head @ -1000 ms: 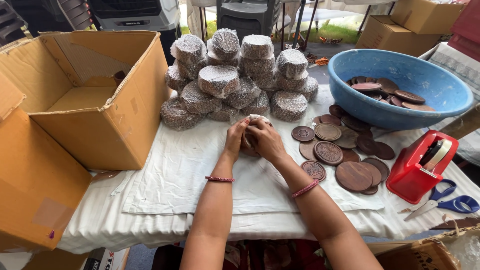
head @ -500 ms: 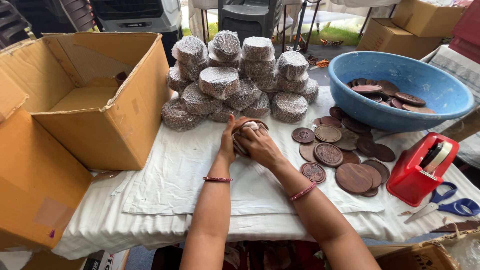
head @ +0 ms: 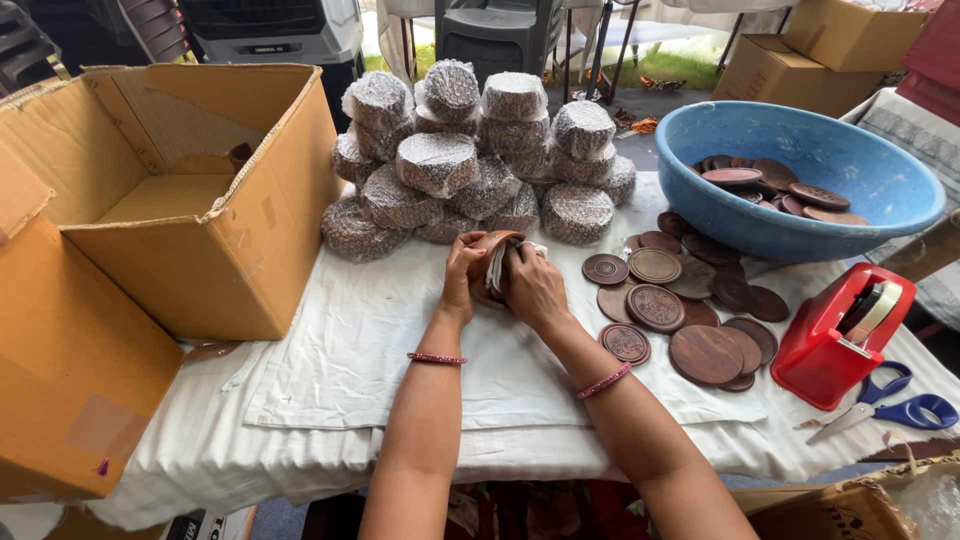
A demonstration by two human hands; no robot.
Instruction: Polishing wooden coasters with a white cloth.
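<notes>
Both hands meet over the white cloth near the middle of the table. My left hand (head: 463, 272) and my right hand (head: 533, 283) grip a small stack of round brown wooden discs (head: 492, 258) with white wrapping sheet between them, held on edge. Just beyond the hands rises a pile of wrapped round bundles (head: 470, 165). To the right of my right hand lie several loose carved brown discs (head: 668, 300), flat on the cloth.
An open cardboard box (head: 200, 190) lies on its side at the left. A blue basin (head: 810, 175) with more discs stands at the back right. A red tape dispenser (head: 845, 330) and blue scissors (head: 890, 410) sit at the right edge.
The hands have turned the stack of discs on edge and shifted slightly; the brown disc face now shows between the fingers. Nothing else on the table has moved.
</notes>
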